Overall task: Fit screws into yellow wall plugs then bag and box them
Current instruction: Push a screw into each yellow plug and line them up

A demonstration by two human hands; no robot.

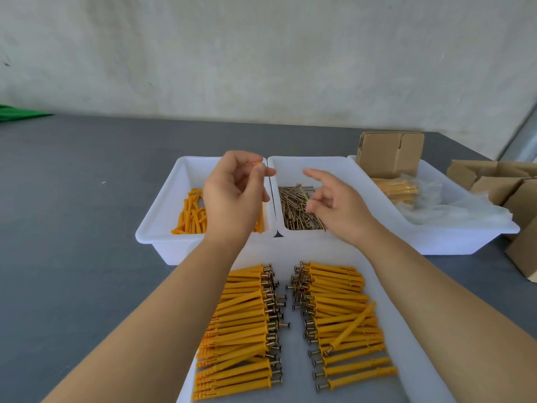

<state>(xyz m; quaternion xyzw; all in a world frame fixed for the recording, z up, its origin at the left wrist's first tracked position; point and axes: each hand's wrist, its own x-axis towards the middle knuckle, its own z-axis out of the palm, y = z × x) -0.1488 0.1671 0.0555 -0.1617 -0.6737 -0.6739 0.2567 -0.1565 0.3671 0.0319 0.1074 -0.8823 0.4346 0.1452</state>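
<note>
Item: assembly station on grey matte worktop (72, 199), one screw-and-plug pairing in hand

Left hand (232, 193): raised over the white plastic bin of loose yellow ribbed wall plugs (190, 212) at the far centre of the worktop; thumb and forefinger pinch one small yellow plug (258, 164), open end apparently turned rightward

Right hand (337, 205): over the adjoining white plastic bin of loose brass-coloured screws (296, 210); fingers loosely curled, whether a screw is held cannot be told

Near edge: white flat tray (406, 330) bearing two rows of finished yellow plugs with screws fitted (247, 324), heads to the middle

Far right corner: white bin with clear bags (453, 207), brown cardboard boxes (389, 152)

Handling advice: take one screw by its head, keep the plug steady and level, lead the tip squarely into the mouth, seat it to match the finished rows
</note>
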